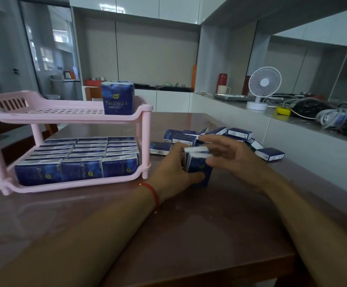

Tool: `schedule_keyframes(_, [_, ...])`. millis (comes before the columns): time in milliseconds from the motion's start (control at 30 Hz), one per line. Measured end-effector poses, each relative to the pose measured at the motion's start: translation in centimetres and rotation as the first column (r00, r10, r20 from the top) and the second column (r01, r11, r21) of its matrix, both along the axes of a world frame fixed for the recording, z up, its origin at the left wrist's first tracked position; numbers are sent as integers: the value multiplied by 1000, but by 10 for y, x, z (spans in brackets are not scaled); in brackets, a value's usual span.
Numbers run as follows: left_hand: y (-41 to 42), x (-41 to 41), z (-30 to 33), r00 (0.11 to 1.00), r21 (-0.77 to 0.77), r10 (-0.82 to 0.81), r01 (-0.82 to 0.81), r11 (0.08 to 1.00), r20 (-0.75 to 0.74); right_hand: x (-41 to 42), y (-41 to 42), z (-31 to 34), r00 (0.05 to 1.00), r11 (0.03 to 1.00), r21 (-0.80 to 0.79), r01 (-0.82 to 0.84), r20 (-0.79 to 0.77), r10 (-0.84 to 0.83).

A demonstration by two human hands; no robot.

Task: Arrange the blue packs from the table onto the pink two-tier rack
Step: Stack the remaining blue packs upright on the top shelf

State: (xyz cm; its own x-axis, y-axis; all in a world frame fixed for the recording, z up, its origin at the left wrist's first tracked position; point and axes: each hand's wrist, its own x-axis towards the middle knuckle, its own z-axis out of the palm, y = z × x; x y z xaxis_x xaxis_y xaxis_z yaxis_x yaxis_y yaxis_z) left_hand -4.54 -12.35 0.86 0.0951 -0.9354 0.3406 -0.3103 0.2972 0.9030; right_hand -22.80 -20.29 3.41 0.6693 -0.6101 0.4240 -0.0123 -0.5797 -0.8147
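The pink two-tier rack (64, 117) stands at the left of the table. Its lower tier is packed with rows of upright blue packs (79, 160). On the upper tier a few blue packs (118, 98) stand upright at the right end. Between my hands, a small stack of blue packs (198, 166) stands upright on the table. My left hand (174, 170) grips it from the left, and my right hand (230, 156) presses against it from the right with the fingers over its top. Behind my hands lies a loose pile of blue packs (239, 134).
The brown table (189, 235) ends at a near edge on the lower right. A white counter runs along the right with a white desk fan (261, 88), a metal tray, a yellow item and tangled cables (324, 114). Chairs stand behind the rack.
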Motion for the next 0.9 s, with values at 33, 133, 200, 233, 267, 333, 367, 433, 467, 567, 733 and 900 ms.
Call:
schedule_keyframes(33, [0, 1, 0, 998, -5, 3, -2, 1000, 55, 0, 0, -1, 1000, 1000, -11, 12, -25, -12])
schedule_keyframes(133, [1, 0, 0, 996, -16, 0, 1, 1000, 86, 0, -2, -2, 999, 999, 7, 33, -39, -32])
schedule_keyframes(200, [1, 1, 0, 993, -42, -14, 19, 999, 118, -1, -4, -4, 997, 998, 12, 64, -32, -64])
schedule_keyframes(233, [0, 2, -1, 991, -50, -13, 20, 999, 131, 0, -3, -4, 997, 997, 9, 77, -32, -77])
schedule_keyframes(267, [0, 3, -2, 991, -51, -2, 9, 999, 137, 1, -3, -5, 996, 997, 8, 83, -31, -83])
schedule_keyframes(333, [0, 5, -4, 988, -46, 31, -24, 999, 149, 3, -2, -6, 995, 995, 32, 94, -22, -93])
schedule_keyframes(367, [0, 5, -4, 986, -41, 46, -40, 998, 161, 3, -2, -6, 995, 994, 59, 94, -21, -93])
schedule_keyframes(433, [2, 6, -3, 978, -36, 70, -65, 997, 195, 4, -2, -7, 996, 985, 149, 91, -26, -88])
schedule_keyframes(467, [4, 7, -1, 975, -36, 78, -72, 997, 206, 4, -3, -8, 995, 974, 207, 96, -19, -94])
schedule_keyframes(567, [17, 9, 7, 968, -32, 103, -98, 995, 231, 8, -1, -9, 991, 944, 305, 124, 1, -130])
schedule_keyframes(733, [73, 27, 25, 972, -21, 85, -83, 996, 219, 11, 3, -12, 992, 975, 197, 104, -97, -86])
schedule_keyframes(900, [144, 68, 80, 983, -47, 79, -73, 996, 164, 31, 19, -15, 942, 940, -277, 199, -212, -262])
